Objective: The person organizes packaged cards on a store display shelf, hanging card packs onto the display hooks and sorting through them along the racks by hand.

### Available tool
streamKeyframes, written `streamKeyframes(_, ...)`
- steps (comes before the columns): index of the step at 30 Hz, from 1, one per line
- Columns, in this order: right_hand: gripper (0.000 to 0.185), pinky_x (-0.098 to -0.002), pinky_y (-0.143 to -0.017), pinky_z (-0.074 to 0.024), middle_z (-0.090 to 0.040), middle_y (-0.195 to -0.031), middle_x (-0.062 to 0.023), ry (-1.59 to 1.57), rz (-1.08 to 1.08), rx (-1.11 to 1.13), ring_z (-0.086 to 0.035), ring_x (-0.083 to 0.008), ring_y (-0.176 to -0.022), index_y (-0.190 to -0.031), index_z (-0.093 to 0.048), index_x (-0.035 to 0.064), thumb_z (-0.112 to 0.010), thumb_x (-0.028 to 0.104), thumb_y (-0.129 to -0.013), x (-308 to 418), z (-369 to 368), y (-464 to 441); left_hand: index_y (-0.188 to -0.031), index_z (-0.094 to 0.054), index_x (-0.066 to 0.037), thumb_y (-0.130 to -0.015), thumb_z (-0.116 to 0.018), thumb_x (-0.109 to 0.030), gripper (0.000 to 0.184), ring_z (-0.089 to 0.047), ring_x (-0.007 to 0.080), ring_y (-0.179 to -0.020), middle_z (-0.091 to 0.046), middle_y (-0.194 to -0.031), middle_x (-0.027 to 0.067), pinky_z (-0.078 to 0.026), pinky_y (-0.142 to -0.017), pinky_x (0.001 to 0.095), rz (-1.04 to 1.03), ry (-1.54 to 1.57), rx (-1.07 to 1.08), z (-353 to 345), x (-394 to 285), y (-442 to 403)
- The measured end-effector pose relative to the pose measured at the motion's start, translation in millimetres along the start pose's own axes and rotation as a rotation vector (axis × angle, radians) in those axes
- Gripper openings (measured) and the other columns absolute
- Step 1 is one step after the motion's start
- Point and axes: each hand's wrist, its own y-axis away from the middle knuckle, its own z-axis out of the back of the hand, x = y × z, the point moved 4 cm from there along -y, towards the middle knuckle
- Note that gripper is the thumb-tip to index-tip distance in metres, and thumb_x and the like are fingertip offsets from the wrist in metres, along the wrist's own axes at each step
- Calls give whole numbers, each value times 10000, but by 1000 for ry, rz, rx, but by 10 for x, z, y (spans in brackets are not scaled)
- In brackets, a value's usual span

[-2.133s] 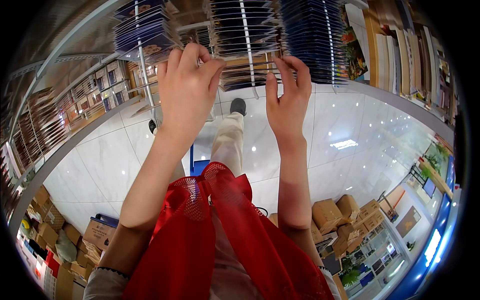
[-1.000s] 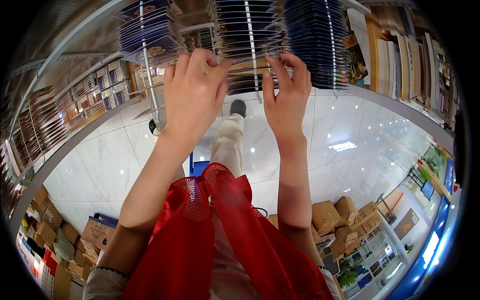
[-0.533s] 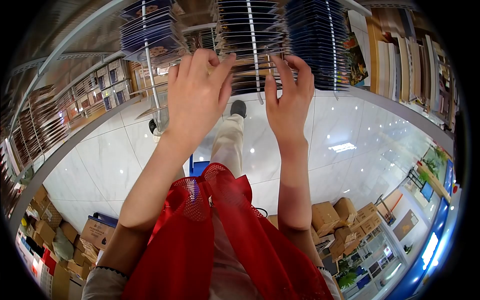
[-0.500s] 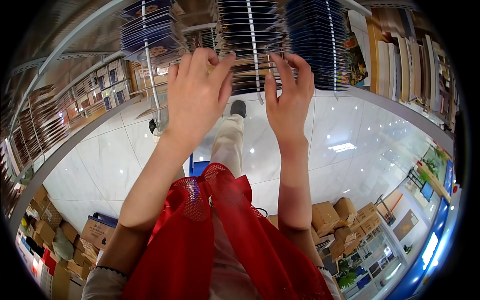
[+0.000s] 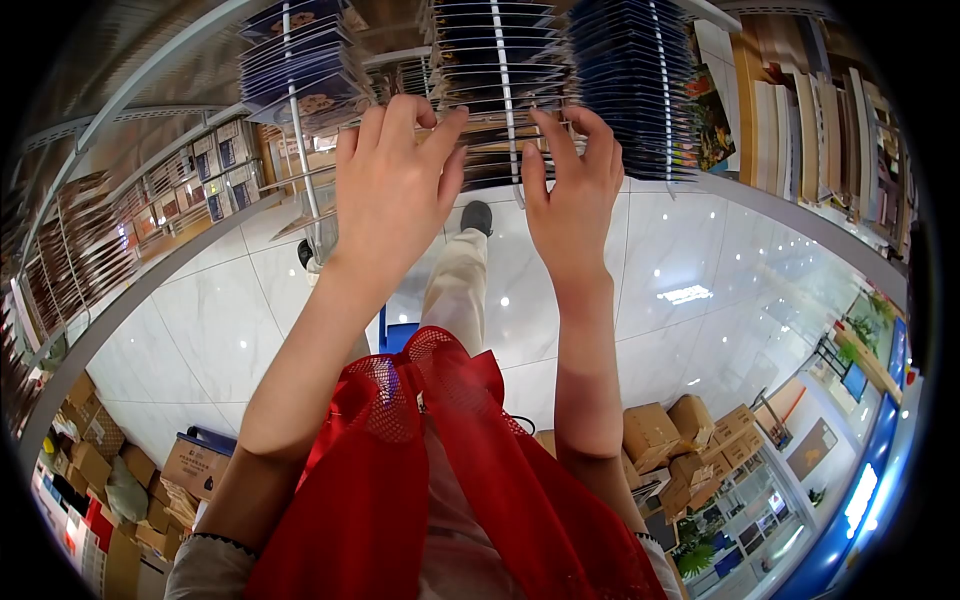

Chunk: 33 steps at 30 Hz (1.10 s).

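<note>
Thin flat packs hang in a middle row [image 5: 495,60] on a white metal hook. At the left edge of the front packs is my left hand [image 5: 393,185], its thumb and index finger apart and its other fingertips partly hidden. My right hand [image 5: 575,195] is at the right edge of the same packs, thumb and fingers spread. Both hands touch or nearly touch the pack edges; neither is closed round one. To the left hangs a row of blue packs with a round picture [image 5: 305,75], and to the right a dense dark blue row [image 5: 630,90].
Books [image 5: 820,130] stand on a shelf at the upper right, past the grey shelf edge [image 5: 800,215]. Other hanging packs [image 5: 85,250] are at the far left. Cardboard boxes [image 5: 650,435] lie on the tiled floor [image 5: 680,300]. A blue object [image 5: 402,335] is below my arms.
Since the earliest frame, the front packs have spread along the hook and my left hand has moved slightly right. Since half a second ago, my right hand has shifted a little left.
</note>
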Motion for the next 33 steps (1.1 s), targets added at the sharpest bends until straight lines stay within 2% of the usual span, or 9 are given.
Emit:
streamKeyframes(23, 344, -472, -987, -364, -498, -1244, -133, 27, 9, -22, -479, -330, -1154, -1183, -673, 122, -706, 159, -843, 13, -41, -75, -1189, -691, -150, -811, -735, -163, 381, -545, 222, -937, -553, -1009, 34, -387, -787, 372, 5, 1, 1, -23, -10, -44)
streamKeyframes(33, 380, -477, -1002, -351, -485, -1256, -133, 16, -7, -8, -458, -336, -1168, -1218, -657, 129, -705, 178, -845, 34, -14, -64, -1173, -687, -130, -798, -735, -180, 382, -537, 215, -921, -532, -993, 27, -392, -750, 371, -5, 19, -20, 5, -36, -36)
